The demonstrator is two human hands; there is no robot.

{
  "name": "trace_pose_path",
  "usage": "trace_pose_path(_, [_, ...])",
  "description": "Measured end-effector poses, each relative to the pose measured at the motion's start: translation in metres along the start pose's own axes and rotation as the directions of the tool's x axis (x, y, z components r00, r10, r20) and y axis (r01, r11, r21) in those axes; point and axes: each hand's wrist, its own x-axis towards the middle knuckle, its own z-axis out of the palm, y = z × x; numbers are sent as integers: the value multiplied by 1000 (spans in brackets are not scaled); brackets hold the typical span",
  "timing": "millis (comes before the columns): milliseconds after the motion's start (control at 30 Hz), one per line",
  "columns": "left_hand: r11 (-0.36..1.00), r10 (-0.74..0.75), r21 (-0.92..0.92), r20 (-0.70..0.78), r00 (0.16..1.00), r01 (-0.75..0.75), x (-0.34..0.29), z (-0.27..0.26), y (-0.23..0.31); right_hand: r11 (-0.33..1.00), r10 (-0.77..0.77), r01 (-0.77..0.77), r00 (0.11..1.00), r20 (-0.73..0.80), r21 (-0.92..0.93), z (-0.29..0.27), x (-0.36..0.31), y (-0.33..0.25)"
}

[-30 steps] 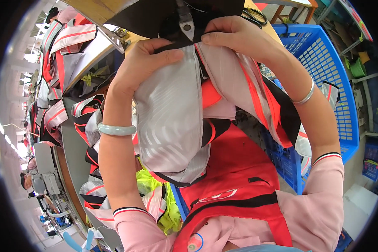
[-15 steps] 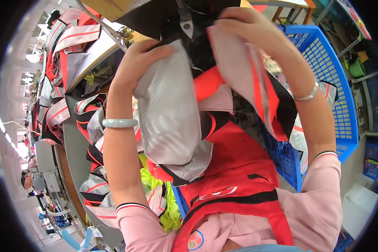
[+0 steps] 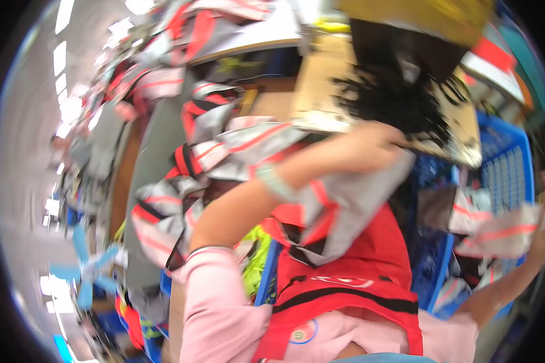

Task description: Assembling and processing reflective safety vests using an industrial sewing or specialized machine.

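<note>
- A grey garment piece with red stripes is draped across the left forearm; its long axis is taken to run up and to the right, toward the left hand.
- The grip of the left hand is blurred, probably clenched on the fabric's upper edge; this cannot be told for certain.
- The right hand is held well apart at the right, over the blue basket, grasping a second striped piece.
- The left hand is nearer the worktop.

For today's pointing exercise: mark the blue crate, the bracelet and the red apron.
blue crate (image 3: 507, 172), head view, on its mesh wall.
bracelet (image 3: 272, 180), head view, on the band at the wrist.
red apron (image 3: 351, 275), head view, on its chest panel.
</note>
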Motion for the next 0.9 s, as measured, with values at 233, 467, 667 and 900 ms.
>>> trace_pose_path(233, [951,-135,307,523,842,-38,79,74,1,959,-283,233,756,590,161,157,-61,-174])
trace_pose_path(467, [991,-103,-33,448,888,131,39,76,-23,957,-262,258,566,781,134,182,-64,-153])
trace_pose_path(667, [988,148,-66,108,983,-141,-75,82,-52,875,-73,-325,645,761,359,167,-73,-117])
trace_pose_path(900, [981,65,-154,-300,952,-116,-100,106,-36,769,-67,-485,587,806,417,171,-83,-121])
